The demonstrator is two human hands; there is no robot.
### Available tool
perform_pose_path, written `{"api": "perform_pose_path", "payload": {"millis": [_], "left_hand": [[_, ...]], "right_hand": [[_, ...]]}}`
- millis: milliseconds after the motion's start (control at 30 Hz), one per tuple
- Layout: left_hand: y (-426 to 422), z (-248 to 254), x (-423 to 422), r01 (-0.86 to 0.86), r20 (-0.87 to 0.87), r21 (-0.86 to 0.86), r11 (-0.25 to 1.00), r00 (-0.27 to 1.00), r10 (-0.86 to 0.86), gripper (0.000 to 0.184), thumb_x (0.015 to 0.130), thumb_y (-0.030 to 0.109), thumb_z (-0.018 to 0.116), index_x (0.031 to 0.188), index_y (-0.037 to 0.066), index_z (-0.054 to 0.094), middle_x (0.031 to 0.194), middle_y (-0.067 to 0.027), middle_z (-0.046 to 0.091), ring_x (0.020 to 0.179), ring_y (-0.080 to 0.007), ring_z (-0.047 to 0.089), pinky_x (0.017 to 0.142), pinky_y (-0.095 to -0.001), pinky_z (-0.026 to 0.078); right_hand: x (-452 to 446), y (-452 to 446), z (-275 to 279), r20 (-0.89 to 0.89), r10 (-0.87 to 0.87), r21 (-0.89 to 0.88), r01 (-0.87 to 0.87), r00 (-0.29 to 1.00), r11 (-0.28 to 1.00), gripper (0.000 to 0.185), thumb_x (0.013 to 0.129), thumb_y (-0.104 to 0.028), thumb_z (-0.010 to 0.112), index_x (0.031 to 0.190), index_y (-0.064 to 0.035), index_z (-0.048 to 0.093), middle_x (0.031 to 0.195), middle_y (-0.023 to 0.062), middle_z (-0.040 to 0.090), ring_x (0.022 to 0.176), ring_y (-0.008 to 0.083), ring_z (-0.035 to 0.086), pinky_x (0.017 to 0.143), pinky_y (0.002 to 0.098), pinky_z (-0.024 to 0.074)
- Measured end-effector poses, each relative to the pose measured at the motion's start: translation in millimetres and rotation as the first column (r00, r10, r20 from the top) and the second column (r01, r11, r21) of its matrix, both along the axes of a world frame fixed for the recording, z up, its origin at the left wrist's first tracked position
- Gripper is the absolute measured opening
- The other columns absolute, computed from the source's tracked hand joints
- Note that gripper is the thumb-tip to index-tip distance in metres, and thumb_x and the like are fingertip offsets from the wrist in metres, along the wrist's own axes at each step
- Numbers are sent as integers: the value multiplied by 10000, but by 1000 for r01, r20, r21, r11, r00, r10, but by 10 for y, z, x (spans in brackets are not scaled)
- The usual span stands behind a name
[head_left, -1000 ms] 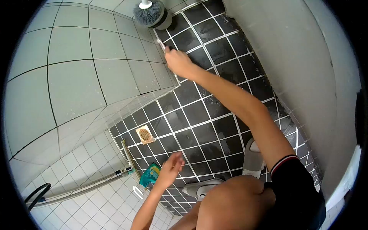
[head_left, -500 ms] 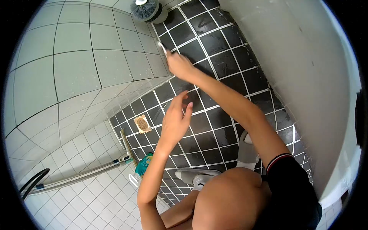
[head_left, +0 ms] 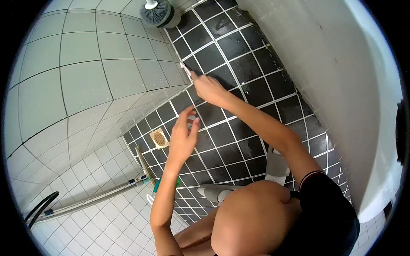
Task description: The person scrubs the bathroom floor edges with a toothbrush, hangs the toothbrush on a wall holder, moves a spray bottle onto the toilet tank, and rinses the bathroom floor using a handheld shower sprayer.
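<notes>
My right hand is closed round a small white brush, whose head touches the joint between the tiled wall and the floor. Most of the brush's handle is hidden by the fingers. My left hand hangs over the dark floor tiles with its fingers apart and curved, holding nothing. It is beside the square floor drain. Behind my left forearm, a teal bottle shows only in part.
A grey toilet brush in its holder stands at the top by the wall. A pole leans at lower left, ending in a flat bar. Grey slippers are on my feet. A pale wall bounds the right side.
My right hand has moved down along the wall's base with the brush, towards the corner. My left hand has risen from beside the teal bottle, and its forearm now covers much of the bottle.
</notes>
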State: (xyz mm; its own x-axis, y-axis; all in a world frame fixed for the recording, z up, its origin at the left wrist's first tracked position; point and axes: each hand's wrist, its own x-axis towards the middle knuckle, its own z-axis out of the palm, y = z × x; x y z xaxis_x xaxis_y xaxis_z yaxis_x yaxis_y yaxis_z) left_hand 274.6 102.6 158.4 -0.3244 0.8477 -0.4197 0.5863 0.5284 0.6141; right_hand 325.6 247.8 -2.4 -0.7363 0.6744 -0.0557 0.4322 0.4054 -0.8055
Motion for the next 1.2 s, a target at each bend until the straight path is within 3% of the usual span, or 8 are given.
{"api": "perform_pose_path", "payload": {"millis": [100, 233, 300, 367, 567, 767, 967, 1200], "left_hand": [[-120, -140, -97, -21, 8, 7, 1000, 1000, 20, 389, 974, 156, 565, 1323, -2, 496, 1164, -179, 633, 925, -248, 657, 702, -334, 537], [-239, -167, -105, -19, 13, 23, 1000, 1000, 19, 406, 975, 166, 564, 1335, -6, 489, 1163, -175, 634, 921, -242, 653, 705, -325, 536], [-247, -143, -147, -21, 13, 35, 999, 1000, 21, 407, 975, 167, 566, 1339, 1, 490, 1162, -172, 634, 922, -237, 651, 705, -323, 534], [-317, -148, -173, -35, 18, 25, 999, 999, 34, 410, 974, 168, 569, 1346, 13, 492, 1160, -166, 633, 925, -226, 647, 704, -319, 531], [-428, -316, -144, -79, 80, 20, 997, 994, 77, 398, 976, 155, 566, 1343, 16, 496, 1174, -164, 626, 936, -221, 640, 703, -313, 534], [-419, -260, -41, -110, 116, 37, 993, 988, 105, 390, 979, 154, 564, 1340, 19, 500, 1173, -167, 627, 940, -221, 644, 730, -317, 543], [-484, -392, -68, -119, 121, 11, 993, 986, 117, 388, 980, 153, 559, 1345, 33, 503, 1158, -146, 642, 931, -208, 650, 710, -307, 526], [-419, -334, -41, -117, 130, 18, 993, 985, 114, 389, 989, 167, 557, 1344, 23, 494, 1153, -146, 642, 943, -196, 645, 699, -298, 524]], "right_hand": [[-207, 184, 51, -50, -68, 36, 70, 996, 997, 300, 843, -3, 528, 1117, 121, 521, 830, 303, 668, 824, 458, 679, 703, 496, 571], [-208, 218, 105, -25, -44, 8, 44, 999, 999, 259, 857, -16, 526, 1085, 105, 528, 833, 293, 665, 815, 450, 678, 701, 507, 566], [35, -93, 14, -57, -28, -9, 27, 998, 1000, 395, 864, -7, 491, 1248, 84, 482, 755, 308, 640, 753, 472, 656, 650, 535, 534], [334, -371, 147, 19, 17, -41, -16, 1000, 999, 420, 861, -4, 496, 1271, 81, 461, 733, 302, 634, 741, 469, 654, 639, 534, 533], [71, -192, -57, -103, -84, -22, 82, 991, 996, 423, 871, -5, 493, 1284, 81, 467, 697, 287, 624, 714, 462, 652, 615, 522, 535], [301, -622, 102, 36, -77, -83, 79, 996, 993, 406, 873, -11, 501, 1263, 101, 490, 741, 285, 644, 718, 462, 656, 631, 514, 542], [197, -618, 158, 13, -113, -82, 114, 993, 990, 410, 864, -15, 509, 1253, 110, 473, 770, 298, 644, 728, 465, 655, 636, 514, 540], [241, -656, 128, -128, -148, -189, 123, 981, 974, 444, 876, -37, 521, 1296, 92, 463, 696, 297, 616, 701, 478, 637, 616, 531, 516]]}}
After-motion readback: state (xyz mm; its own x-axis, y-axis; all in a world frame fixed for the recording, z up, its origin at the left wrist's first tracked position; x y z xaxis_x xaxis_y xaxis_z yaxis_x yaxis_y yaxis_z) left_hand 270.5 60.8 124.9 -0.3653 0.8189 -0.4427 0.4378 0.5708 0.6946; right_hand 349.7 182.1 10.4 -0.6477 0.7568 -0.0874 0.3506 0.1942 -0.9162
